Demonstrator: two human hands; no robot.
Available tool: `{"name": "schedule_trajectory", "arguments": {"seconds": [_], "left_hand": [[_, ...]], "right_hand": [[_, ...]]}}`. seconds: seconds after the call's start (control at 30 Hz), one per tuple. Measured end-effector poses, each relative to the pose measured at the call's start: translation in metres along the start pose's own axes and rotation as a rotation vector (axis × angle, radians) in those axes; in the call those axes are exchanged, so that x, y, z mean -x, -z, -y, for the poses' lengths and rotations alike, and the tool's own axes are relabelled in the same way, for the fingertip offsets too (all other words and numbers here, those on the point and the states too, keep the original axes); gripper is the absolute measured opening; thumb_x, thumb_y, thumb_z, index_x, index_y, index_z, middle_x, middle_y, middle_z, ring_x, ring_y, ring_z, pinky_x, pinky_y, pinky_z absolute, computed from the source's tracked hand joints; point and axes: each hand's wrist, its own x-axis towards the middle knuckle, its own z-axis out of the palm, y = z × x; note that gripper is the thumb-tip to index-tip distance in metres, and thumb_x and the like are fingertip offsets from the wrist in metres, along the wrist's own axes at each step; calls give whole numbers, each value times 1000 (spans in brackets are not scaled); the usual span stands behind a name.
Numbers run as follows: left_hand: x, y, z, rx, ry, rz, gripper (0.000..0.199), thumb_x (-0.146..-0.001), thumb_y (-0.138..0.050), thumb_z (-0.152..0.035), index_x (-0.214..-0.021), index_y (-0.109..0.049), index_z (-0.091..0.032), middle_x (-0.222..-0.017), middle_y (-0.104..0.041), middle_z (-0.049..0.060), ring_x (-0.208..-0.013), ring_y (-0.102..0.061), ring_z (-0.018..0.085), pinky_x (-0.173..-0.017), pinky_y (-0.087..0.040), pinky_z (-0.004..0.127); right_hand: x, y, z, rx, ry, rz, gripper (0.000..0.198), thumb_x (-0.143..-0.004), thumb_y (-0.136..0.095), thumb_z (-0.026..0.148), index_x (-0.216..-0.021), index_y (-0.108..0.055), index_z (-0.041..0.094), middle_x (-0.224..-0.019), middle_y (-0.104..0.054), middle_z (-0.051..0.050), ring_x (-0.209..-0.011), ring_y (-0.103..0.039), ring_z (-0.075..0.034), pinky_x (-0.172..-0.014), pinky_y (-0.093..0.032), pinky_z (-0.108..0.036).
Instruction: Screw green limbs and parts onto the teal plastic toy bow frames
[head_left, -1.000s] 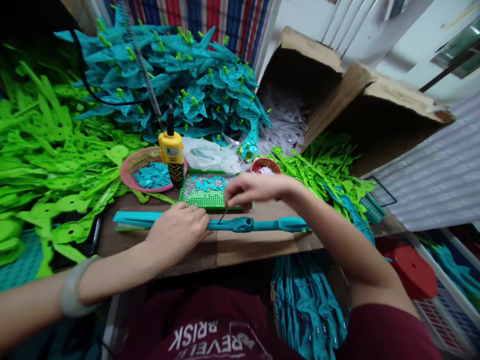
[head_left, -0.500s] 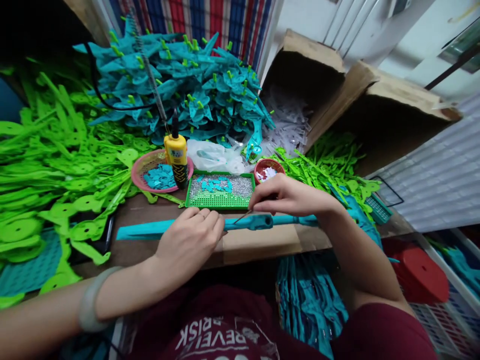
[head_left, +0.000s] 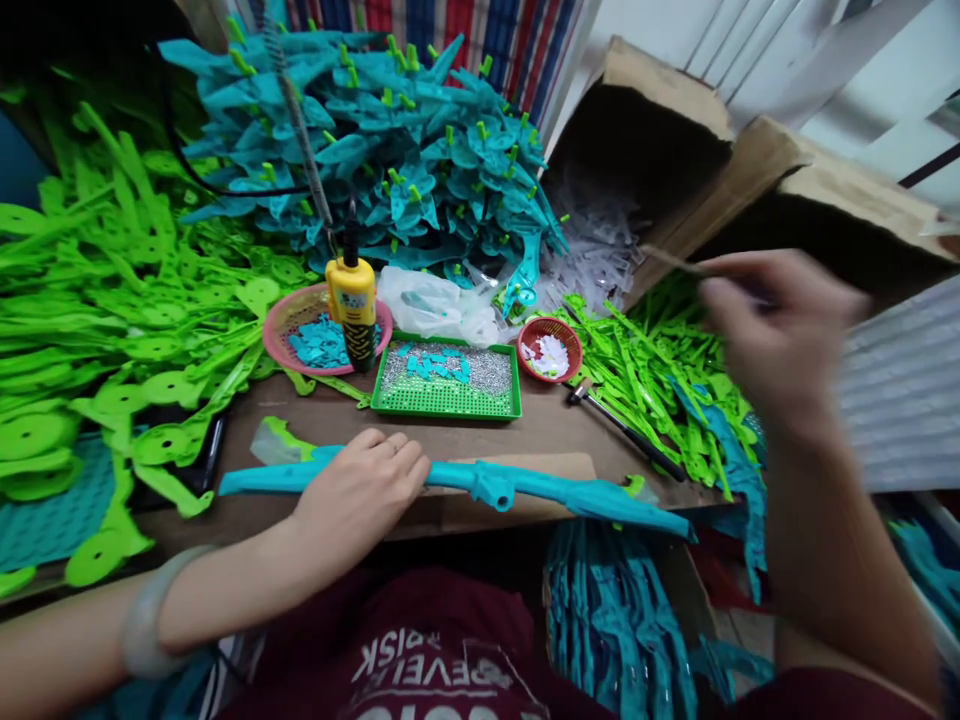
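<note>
My left hand (head_left: 367, 472) is closed over a long teal plastic piece (head_left: 555, 485) that lies along the table's front edge. A round socket sticks out near the middle of that piece. My right hand (head_left: 784, 320) is raised at the right, smeared by motion, its fingers closed on a thin pointed tool (head_left: 671, 260) whose kind I cannot make out. Behind the teal piece stands a green tray (head_left: 450, 402) with tiny silvery bits and small teal pieces. A bright green part (head_left: 289, 437) with a pale translucent end lies just behind my left hand.
A yellow power screwdriver (head_left: 352, 290) hangs from a coil before a pink basket (head_left: 277, 340) of teal bits. A red basket (head_left: 574, 350) holds white pieces; a hammer (head_left: 622, 430) lies nearby. Teal parts (head_left: 360, 150) and green parts (head_left: 165, 320) are heaped behind and left. Cardboard boxes (head_left: 667, 80) stand right.
My right hand has lifted away from the teal piece, up and to the right, with the thin tool. The teal piece now shows its socket facing me. My left hand still holds it.
</note>
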Motion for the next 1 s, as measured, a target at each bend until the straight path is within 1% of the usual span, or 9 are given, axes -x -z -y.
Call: {"name": "schedule_trajectory", "arguments": {"seconds": [0.07, 0.1, 0.2, 0.33, 0.47, 0.63, 0.77, 0.83, 1.0], "left_hand": [[-4, 1, 4, 22, 4, 11, 14, -91, -57, -9, -83, -63, -18, -81, -64, 5, -74, -60, 24, -65, -36, 38], [-6, 3, 5, 31, 5, 18, 13, -92, -58, -10, -83, -64, -18, -81, -64, 5, -75, -60, 24, -66, -37, 38], [-15, 8, 9, 58, 16, 48, 13, -92, -59, -13, -82, -64, -18, -81, -65, 5, -76, -61, 24, -66, -37, 38], [-11, 12, 2, -5, 27, 40, 17, -90, -55, -6, -83, -65, -18, -82, -66, 6, -75, -62, 24, -65, -38, 38], [22, 3, -19, -131, 55, -176, 32, -88, -46, 3, -106, -68, -13, -113, -71, 16, -99, -65, 29, -78, -43, 42], [56, -11, -32, -113, 183, -408, 35, -91, -57, -8, -125, -61, -17, -129, -68, 12, -115, -63, 29, -78, -45, 40], [50, -18, -29, 5, 232, -369, 37, -92, -53, -8, -128, -56, -14, -123, -70, 15, -112, -65, 30, -95, -45, 47], [44, -26, -25, 50, 232, -360, 31, -91, -49, -7, -120, -58, -13, -110, -74, 13, -101, -68, 27, -93, -47, 44], [41, -56, -14, -54, 229, -356, 27, -87, -47, -4, -107, -61, -17, -98, -73, 11, -88, -66, 26, -79, -46, 39]], "right_hand": [[-22, -29, -35, 145, -128, -74, 28, -101, -42, 27, -106, -67, 15, -99, -67, -15, -95, -59, -24, -85, -45, -36], [-31, -45, -48, 212, -180, -30, 26, -99, -45, 23, -105, -68, 12, -99, -66, -15, -95, -60, -25, -86, -46, -37], [-45, -75, -57, 252, -209, 297, 34, -94, -54, 22, -124, -62, 7, -109, -62, -18, -98, -61, -26, -91, -48, -40], [-21, -62, -8, 44, -35, 517, 56, -93, -59, 46, -139, -50, 16, -124, -59, -15, -105, -62, -26, -93, -51, -40], [48, -61, 56, 39, 118, 659, 81, -74, -79, 53, -138, -50, 14, -125, -63, -17, -107, -63, -31, -89, -52, -43], [115, -116, 85, 201, 26, 479, 65, -79, -71, 30, -131, -50, -3, -98, -70, -19, -80, -66, -28, -70, -51, -39], [121, -136, 84, 474, 144, 63, 43, -89, -55, 19, -127, -52, 1, -92, -70, -16, -81, -63, -28, -75, -49, -43], [119, -139, 85, 579, 216, -111, 35, -91, -53, 14, -124, -55, 3, -93, -71, -16, -85, -63, -28, -81, -48, -45], [129, -143, 82, 271, 52, -100, 32, -93, -60, 27, -120, -58, 10, -111, -69, -16, -100, -62, -28, -86, -51, -44]]}}
